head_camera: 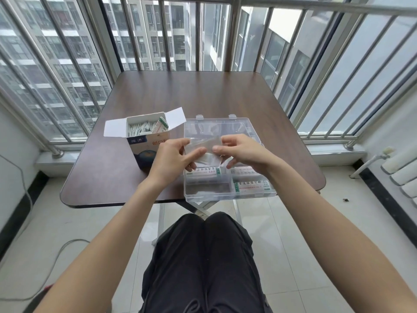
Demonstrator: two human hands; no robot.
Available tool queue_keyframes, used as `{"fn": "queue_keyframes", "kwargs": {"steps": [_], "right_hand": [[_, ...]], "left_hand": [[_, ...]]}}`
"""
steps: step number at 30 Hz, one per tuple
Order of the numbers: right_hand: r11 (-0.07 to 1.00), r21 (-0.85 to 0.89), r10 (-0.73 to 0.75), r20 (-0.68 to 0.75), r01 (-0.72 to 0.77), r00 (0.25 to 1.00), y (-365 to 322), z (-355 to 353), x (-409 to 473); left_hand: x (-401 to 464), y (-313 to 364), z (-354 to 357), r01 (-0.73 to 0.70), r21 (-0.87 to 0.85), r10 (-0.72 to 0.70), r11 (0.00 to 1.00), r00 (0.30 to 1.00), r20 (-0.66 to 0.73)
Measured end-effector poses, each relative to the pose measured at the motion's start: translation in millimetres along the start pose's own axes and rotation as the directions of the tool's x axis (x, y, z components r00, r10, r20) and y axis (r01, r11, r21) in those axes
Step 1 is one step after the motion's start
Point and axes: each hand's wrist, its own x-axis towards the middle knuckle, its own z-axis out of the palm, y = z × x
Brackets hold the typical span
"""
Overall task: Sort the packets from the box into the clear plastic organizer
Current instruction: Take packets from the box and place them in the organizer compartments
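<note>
**Two hands held a packet over the open organizer**

A seated person held a small pale packet (204,152) between both hands, just above the clear plastic organizer (268,192). The left hand (173,160) pinched the packet's left end, thumb on top and fingers curled under it. The right hand (240,152) pinched the right end in the same way. The packet's long axis ran left to right, roughly parallel to the counter's near edge, and it hung directly over the organizer's middle compartments, so the drop looked to be straight down. Both hands were about equally close to the compartments. The packet was blurred, so its print could not be read.

The organizer lay open toward the near right part of the dark counter (203,96), its near side overhanging the near edge slightly. White packets with green edging (250,186) lay flat in its near compartments, at least three showing. The compartments toward the far edge looked empty, though the clear plastic made that hard to judge.

The cardboard box (147,141) stood just left of the organizer, nearer the left hand, flaps open. It held many more white packets (141,128), standing on edge, so much of the sorting seemed left to do.
</note>
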Motion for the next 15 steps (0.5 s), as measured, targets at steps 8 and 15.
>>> {"fn": "queue_keyframes", "kwargs": {"steps": [8,15], "right_hand": [[0.961,-0.222,-0.204,-0.148,0.168,0.968,-2.3,7.9,5.2],[0.821,-0.450,-0.445,-0.121,0.350,0.888,-3.7,4.2,13.1]], "left_hand": [[7.9,6.2,5.7,-0.010,-0.003,0.010,1.000,0.996,-0.085],[10.9,5.1,0.7,0.035,0.015,-0.035,0.999,0.999,-0.030]]}}
